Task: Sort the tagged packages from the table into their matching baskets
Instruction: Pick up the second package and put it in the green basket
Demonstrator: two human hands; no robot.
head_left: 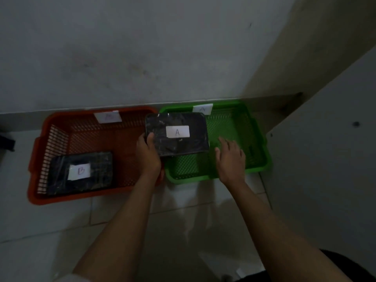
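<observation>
Head view: the left hand point(147, 153) gripped package A point(177, 137) by its left edge above the green basket point(258, 159), whose floor lay bare; the right hand point(231, 157) hovered beside, fingers spread wide.

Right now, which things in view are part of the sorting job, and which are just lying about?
Part of the job:
package tagged A, held by the left hand
package tagged B
orange basket
green basket
right hand, empty

Just lying about:
dark object at the left edge, too dim to identify
</observation>
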